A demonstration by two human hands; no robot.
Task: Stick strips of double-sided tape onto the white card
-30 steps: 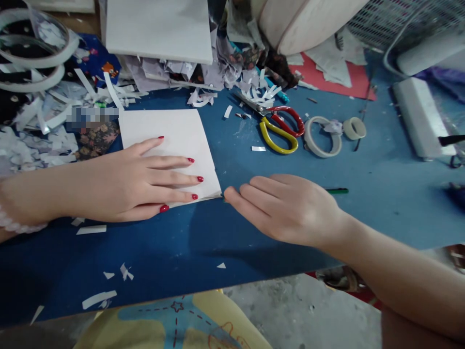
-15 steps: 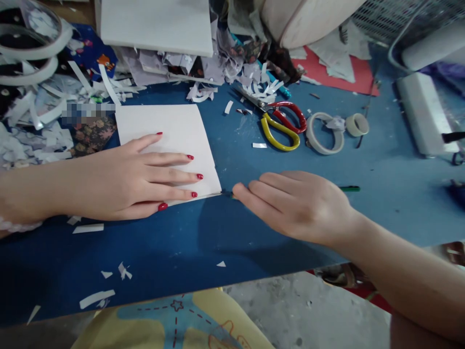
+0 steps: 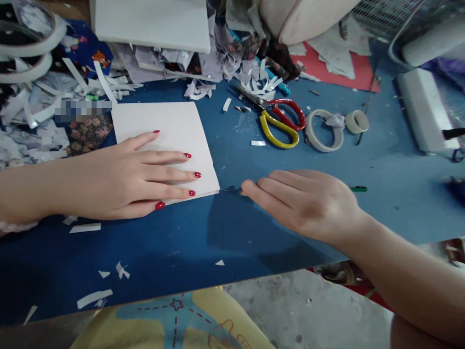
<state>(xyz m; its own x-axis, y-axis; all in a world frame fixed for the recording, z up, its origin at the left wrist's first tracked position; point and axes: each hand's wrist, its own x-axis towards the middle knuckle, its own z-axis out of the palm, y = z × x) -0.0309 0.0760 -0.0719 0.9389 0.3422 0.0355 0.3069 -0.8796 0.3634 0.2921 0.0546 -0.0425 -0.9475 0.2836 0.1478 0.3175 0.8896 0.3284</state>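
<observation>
My left hand (image 3: 127,179) lies flat with fingers spread on a white folded sheet of paper (image 3: 160,118), pressing it to the blue tabletop. My right hand (image 3: 305,201) is closed around a slim green-handled knife (image 3: 359,189); most of its handle is hidden in the fist. The thin dark blade pokes out past the fingers on the left. Its tip reaches the lower right corner of the paper, where the layers part slightly. Whether the tip is inside the fold, I cannot tell.
Scissors (image 3: 279,123) with red and yellow handles lie beyond my right hand, beside a white tape roll (image 3: 324,131) and a smaller roll (image 3: 356,121). Paper scraps (image 3: 32,140) heap up at left. A white block (image 3: 152,24) stands behind. The table's front edge runs close below.
My right hand has moved to the right with the knife, and more of the blade shows beyond the paper's corner. The left hand keeps its place on the sheet.
</observation>
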